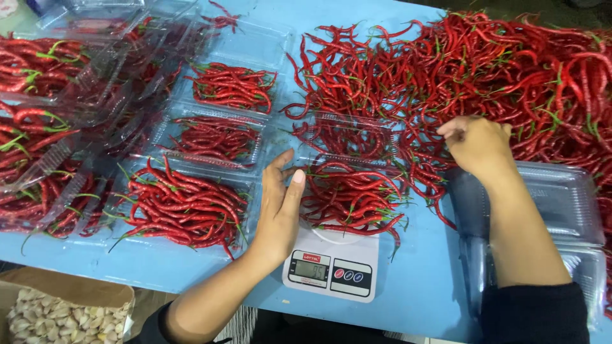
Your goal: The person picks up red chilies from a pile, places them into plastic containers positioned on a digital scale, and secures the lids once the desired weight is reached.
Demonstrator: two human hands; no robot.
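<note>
On the white digital kitchen scale: clear plastic tray of long red chillies, heaped, may spill.
Left hand: flat, fingers together, steadying tray; pressing could skew reading.
Right hand: pinching chillies from loose red pile; strays could drop.

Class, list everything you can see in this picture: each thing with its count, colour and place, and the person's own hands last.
Loose chillies: one big heap, red, table's far right.
Kitchen scale: one, white, near edge, centre.
Tray on the scale: one, clear, filled with chillies.
Filled trays: several, clear, left half.
Empty trays: a stack, clear, right.
Table: one, blue.
Box of garlic: one, brown, bottom left.
Left hand: beside the scale tray.
Right hand: in the loose chillies.
</note>
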